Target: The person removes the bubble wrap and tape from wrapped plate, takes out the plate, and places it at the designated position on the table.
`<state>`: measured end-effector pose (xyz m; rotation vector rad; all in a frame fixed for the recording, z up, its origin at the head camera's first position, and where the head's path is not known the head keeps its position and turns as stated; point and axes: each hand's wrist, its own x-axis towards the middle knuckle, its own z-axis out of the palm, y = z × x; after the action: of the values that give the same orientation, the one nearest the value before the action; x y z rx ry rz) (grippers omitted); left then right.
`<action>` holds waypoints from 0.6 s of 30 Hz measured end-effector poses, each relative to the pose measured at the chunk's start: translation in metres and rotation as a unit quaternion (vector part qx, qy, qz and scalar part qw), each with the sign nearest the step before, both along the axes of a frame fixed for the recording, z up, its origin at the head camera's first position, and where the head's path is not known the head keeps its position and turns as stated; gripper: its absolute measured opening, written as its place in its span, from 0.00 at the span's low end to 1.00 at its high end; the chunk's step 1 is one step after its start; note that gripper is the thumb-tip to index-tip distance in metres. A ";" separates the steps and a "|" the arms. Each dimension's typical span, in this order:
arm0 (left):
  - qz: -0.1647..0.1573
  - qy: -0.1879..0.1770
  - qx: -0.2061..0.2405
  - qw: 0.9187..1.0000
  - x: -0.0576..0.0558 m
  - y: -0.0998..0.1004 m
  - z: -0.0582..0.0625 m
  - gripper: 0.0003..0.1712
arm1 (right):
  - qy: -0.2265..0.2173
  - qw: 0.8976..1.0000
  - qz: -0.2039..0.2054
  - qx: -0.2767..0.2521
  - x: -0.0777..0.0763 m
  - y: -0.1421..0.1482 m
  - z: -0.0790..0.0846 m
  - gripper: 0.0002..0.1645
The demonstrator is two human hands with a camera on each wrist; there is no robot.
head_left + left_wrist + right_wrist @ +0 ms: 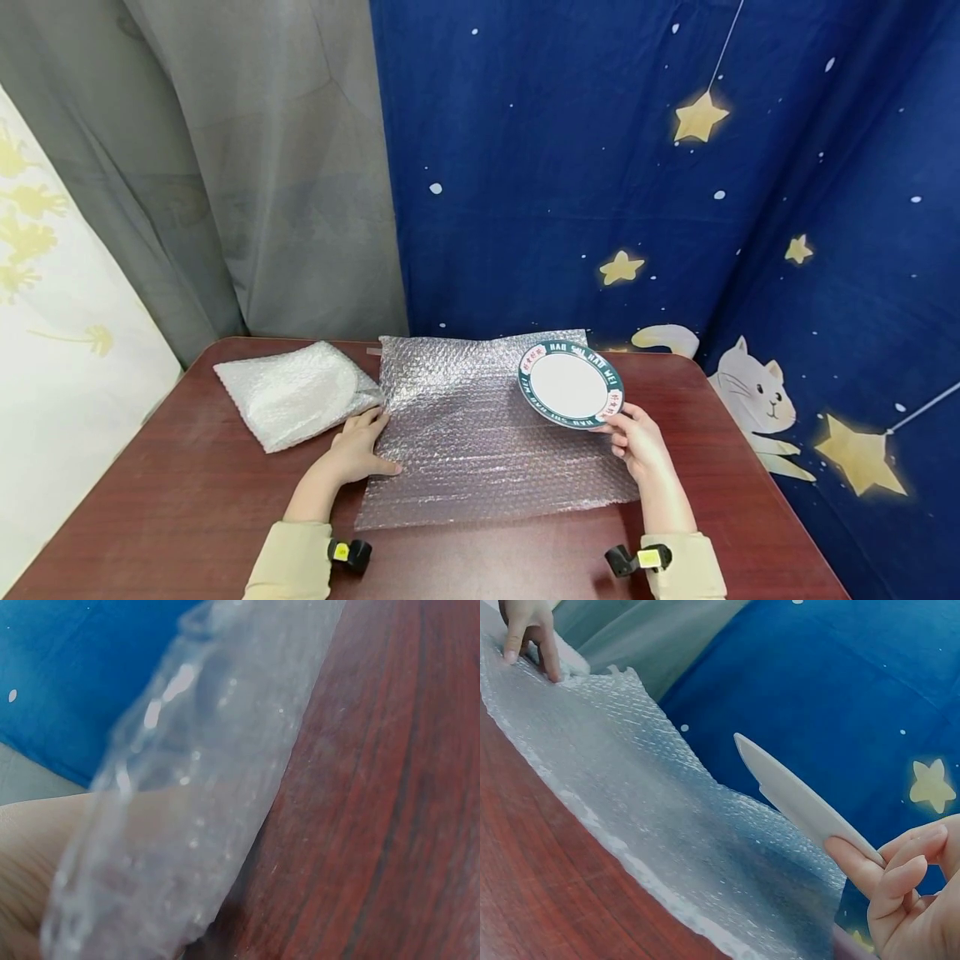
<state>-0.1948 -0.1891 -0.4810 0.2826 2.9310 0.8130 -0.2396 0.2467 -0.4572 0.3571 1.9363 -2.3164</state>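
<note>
A sheet of bubble wrap (480,433) lies spread on the table. My right hand (637,440) pinches the rim of a plate (572,385), thumb on top and fingers beneath. The plate has a white middle and a dark green lettered border, and it is held tilted above the wrap's right part. In the right wrist view the plate (802,799) shows edge-on, raised over the sheet. My left hand (358,450) rests with fingers spread on the wrap's left edge, its fingertips pressing down. Bubble wrap (202,772) covers much of the left wrist view and partly hides that hand.
A flat packet in bubble wrap (303,393) lies on the table's left side, right beside my left fingertips. The reddish-brown wooden table (187,500) backs onto a grey curtain (292,208) and a blue star-patterned curtain (525,167).
</note>
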 end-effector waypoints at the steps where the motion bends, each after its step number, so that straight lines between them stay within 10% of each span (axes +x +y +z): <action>1: 0.000 0.000 0.000 1.000 0.000 0.000 0.000 0.56 | 0.000 1.000 -0.002 -0.002 0.000 0.001 0.001 0.20; 18: 0.001 -0.003 0.001 1.000 0.001 0.000 0.003 0.56 | -0.005 0.999 -0.039 -0.015 0.002 0.027 0.008 0.14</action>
<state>-0.1940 -0.1888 -0.4783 0.2783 2.9250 0.8162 -0.2373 0.2742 -0.4494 0.4468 1.9153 -2.3827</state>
